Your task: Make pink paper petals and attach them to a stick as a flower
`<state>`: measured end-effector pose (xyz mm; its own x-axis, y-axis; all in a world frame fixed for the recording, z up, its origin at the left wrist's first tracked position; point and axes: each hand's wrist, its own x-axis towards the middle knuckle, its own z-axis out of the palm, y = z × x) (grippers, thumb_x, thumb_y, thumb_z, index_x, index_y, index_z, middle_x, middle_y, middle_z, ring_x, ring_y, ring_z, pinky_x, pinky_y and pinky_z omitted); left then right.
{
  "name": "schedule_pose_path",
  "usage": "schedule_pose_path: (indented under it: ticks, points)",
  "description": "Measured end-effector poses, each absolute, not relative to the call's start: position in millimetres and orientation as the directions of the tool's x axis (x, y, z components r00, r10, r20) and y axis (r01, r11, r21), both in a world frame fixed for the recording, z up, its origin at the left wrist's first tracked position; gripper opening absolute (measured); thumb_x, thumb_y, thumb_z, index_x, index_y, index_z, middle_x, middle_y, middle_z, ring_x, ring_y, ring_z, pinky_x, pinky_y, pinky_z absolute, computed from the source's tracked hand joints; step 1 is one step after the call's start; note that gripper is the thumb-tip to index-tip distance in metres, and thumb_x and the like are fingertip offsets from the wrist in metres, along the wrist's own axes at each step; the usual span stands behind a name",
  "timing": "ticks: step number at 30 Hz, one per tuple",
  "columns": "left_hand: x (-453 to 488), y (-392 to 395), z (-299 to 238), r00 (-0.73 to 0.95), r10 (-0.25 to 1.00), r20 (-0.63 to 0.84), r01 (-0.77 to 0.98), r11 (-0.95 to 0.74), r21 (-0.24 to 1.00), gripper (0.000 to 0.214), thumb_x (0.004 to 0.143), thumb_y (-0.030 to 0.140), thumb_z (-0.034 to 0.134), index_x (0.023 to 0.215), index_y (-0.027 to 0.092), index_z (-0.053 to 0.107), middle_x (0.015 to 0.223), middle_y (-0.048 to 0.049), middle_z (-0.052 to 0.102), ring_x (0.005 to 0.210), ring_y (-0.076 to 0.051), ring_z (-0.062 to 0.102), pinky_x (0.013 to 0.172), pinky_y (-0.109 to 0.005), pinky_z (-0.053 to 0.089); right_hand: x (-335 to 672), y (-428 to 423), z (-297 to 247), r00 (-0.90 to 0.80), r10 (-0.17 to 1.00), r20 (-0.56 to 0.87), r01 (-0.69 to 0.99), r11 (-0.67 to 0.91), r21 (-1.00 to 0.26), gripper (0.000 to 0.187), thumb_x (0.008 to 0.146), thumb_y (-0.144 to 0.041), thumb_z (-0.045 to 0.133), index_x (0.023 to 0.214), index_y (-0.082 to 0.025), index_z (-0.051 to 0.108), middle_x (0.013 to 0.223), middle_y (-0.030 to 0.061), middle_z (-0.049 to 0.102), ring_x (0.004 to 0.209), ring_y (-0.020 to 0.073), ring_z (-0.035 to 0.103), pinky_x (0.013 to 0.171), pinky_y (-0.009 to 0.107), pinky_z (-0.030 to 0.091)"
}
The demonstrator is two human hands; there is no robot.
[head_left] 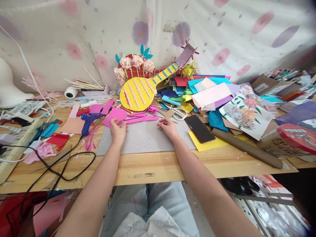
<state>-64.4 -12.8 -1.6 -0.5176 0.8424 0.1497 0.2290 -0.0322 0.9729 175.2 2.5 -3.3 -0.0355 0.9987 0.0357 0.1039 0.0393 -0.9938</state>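
My left hand (118,132) is over the left part of a grey cutting mat (143,141), fingers curled together at the lower edge of a bright pink paper sheet (116,115). Whatever it may grip is too small to make out. On the right of the mat my right hand (168,128) is closed in a pinch, and I cannot make out what is in it. Its fingertips are close to the end of a long pink paper strip (143,119). A crumpled pink paper flower (152,109) lies behind the strips.
Behind stands a yellow paper lute (138,94) with pale roses (137,61). Scissors (180,113), a phone (200,128) and a wooden stick (247,148) lie right, beside piled coloured paper (212,92). To the left are a blue glue gun (89,121) and black cable (59,174).
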Motion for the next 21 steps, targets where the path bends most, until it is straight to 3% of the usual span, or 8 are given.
schedule_pose_path:
  ticks: [2,4,7,10,13,16,21]
  points:
    - [-64.9,-17.6,-2.5,-0.531,0.804,0.269,0.374,-0.063,0.925,0.034,0.073,0.02,0.054,0.102,0.018,0.037,0.114,-0.012,0.051,0.062,-0.009,0.061,0.055,-0.027,0.053,175.3,2.3,-4.5,-0.043,0.998,0.042,0.151,0.048,-0.987,0.019,0.067,-0.033,0.058,0.078,-0.018,0.053,0.072,0.0011,0.062,0.063,0.0116,0.058,0.063,0.027,0.047]
    - [-62.9,-20.7,-0.9,-0.475,0.779,0.41,0.569,-0.083,0.818,0.031,0.074,0.02,0.052,0.103,0.017,0.043,0.112,-0.0125,0.053,0.076,-0.014,0.061,0.073,-0.034,0.053,173.8,2.7,-5.3,-0.025,0.994,0.109,0.286,0.111,-0.952,0.018,0.07,-0.031,0.055,0.083,-0.018,0.055,0.078,0.0032,0.064,0.069,0.0146,0.059,0.069,0.032,0.048]
    - [-54.3,-21.3,2.6,-0.203,0.798,0.568,0.805,-0.194,0.56,0.029,0.073,0.02,0.053,0.103,0.017,0.053,0.114,-0.0131,0.054,0.111,-0.025,0.05,0.099,-0.044,0.038,167.8,5.6,-6.7,-0.113,0.932,0.344,0.562,0.345,-0.752,0.028,0.072,-0.025,0.055,0.099,-0.02,0.06,0.107,0.0086,0.063,0.1,0.0215,0.056,0.089,0.041,0.042]
    - [-45.7,-17.8,1.1,0.075,0.836,0.544,0.863,-0.327,0.384,0.024,0.074,0.021,0.053,0.097,0.021,0.061,0.128,-0.0089,0.049,0.127,-0.027,0.036,0.107,-0.047,0.027,160.6,10.6,-10.4,-0.303,0.86,0.411,0.68,0.497,-0.539,0.029,0.075,-0.027,0.058,0.103,-0.022,0.063,0.127,0.0081,0.052,0.122,0.0244,0.041,0.103,0.045,0.03]
    - [-43.6,-13.5,-6.0,0.154,0.863,0.482,0.883,-0.339,0.325,0.021,0.076,0.023,0.05,0.093,0.021,0.064,0.131,-0.0083,0.049,0.127,-0.027,0.037,0.11,-0.05,0.019,157.1,14.7,-15.6,-0.358,0.86,0.364,0.721,0.502,-0.477,0.026,0.079,-0.032,0.055,0.103,-0.023,0.065,0.127,0.007,0.053,0.125,0.0241,0.039,0.104,0.045,0.028]
    - [-45.5,-11.1,-11.7,0.144,0.889,0.434,0.899,-0.301,0.319,0.027,0.078,0.024,0.049,0.101,0.019,0.062,0.125,-0.0114,0.054,0.119,-0.027,0.046,0.11,-0.051,0.015,158.0,15.6,-17.6,-0.35,0.864,0.362,0.736,0.492,-0.464,0.029,0.081,-0.03,0.053,0.107,-0.021,0.064,0.121,0.0076,0.058,0.118,0.0241,0.046,0.102,0.044,0.031]
    - [-47.0,-10.7,-12.0,0.092,0.89,0.446,0.896,-0.27,0.353,0.03,0.077,0.024,0.049,0.104,0.018,0.061,0.118,-0.0111,0.059,0.113,-0.026,0.05,0.109,-0.05,0.017,162.7,10.8,-7.9,-0.274,0.864,0.422,0.746,0.468,-0.474,0.023,0.083,-0.029,0.049,0.09,-0.022,0.07,0.096,0.0062,0.068,0.1,0.0234,0.053,0.093,0.041,0.037]
